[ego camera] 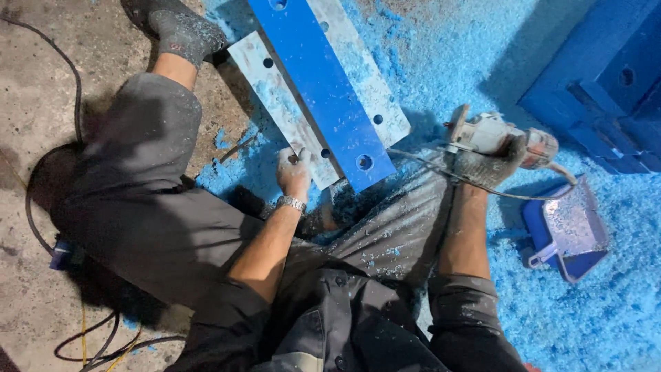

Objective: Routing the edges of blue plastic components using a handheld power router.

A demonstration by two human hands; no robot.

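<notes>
A long blue plastic bar [323, 83] with round holes lies on the floor between my legs, its flanges dusted with pale shavings. My left hand [294, 172], a metal watch on its wrist, rests on the bar's near left flange by a hole. My right hand [492, 162], in a grimy glove, grips a small angle grinder [492, 134] held off to the right of the bar, its disc end pointing left. A cable runs from the grinder across my right thigh.
Blue shavings [441, 55] cover the floor at right. A blue dustpan [568, 231] lies by my right knee. Stacked blue blocks [606, 89] stand at upper right. Black and yellow cables [41, 227] loop on bare concrete at left.
</notes>
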